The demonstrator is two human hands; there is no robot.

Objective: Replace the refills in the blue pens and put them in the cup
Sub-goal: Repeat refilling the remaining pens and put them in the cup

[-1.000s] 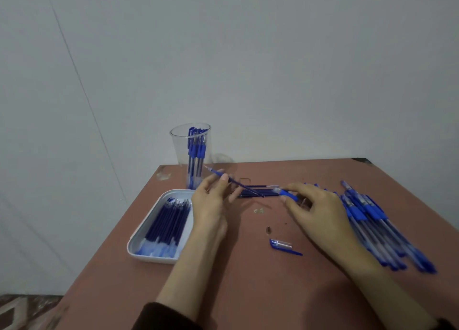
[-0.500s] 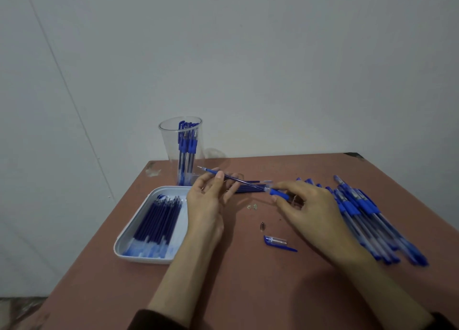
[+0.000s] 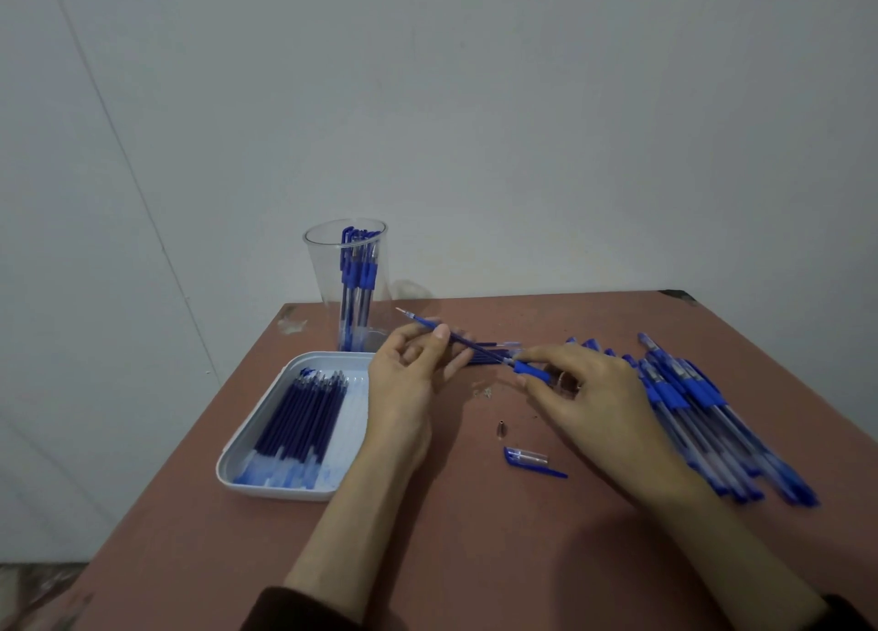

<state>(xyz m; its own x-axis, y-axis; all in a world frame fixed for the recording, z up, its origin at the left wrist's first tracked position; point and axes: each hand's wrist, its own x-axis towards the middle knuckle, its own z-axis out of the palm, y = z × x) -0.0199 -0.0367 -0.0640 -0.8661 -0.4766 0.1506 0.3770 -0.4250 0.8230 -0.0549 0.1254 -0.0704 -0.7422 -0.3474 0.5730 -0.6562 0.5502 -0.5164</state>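
Refill (image 3: pixel 463 339), frame centre: pinched by left hand (image 3: pixel 404 383); far end inside pen barrel (image 3: pixel 527 369), gripped by curled right hand (image 3: pixel 584 393); cup (image 3: pixel 320 274) behind, upper left; best kept straight in line with pen barrel, slid without bending.

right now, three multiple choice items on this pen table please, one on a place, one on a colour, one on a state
1. Where is the white tray? A. left of the left hand, near the cup B. among the piled pens C. off the table
2. The loose cap is: A. red B. blue C. black
3. The right hand is: A. resting flat B. lifting the cup C. pinching a pen barrel
Answers: A, the tray lies left of that hand, in front of the cup; B, the cap is blue; C, its fingers pinch the barrel's blue grip while the left hand pinches the refill.
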